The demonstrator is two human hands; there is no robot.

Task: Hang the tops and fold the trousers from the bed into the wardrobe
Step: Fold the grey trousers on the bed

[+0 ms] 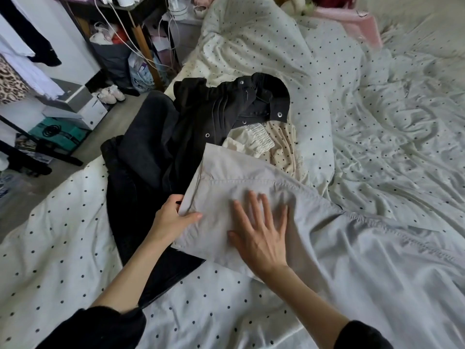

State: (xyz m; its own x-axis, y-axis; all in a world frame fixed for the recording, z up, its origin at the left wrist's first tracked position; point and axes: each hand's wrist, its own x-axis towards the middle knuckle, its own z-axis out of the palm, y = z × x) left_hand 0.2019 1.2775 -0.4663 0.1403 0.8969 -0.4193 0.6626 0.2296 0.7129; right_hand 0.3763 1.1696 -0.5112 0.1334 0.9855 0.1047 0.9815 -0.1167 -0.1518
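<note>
On the dotted bedding [63,235], left hand [173,217] grips the grey trousers [226,177]; right hand [259,230] presses flat. Boxes [75,104] clutter the floor.

Head camera, looking down, close over bed [377,127]

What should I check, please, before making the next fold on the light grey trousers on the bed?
1. Left hand grips the folded edge of the light grey trousers: ok.
2. Right hand lies flat on the fabric, fingers spread: ok.
3. Fabric under the palm smooth: not ok, wrinkles remain beside the fingers.
4. Trousers lie clear of other clothes: not ok, they overlap the black jacket and dark trousers.
5. Far trouser end lies straight: cannot tell.
</note>
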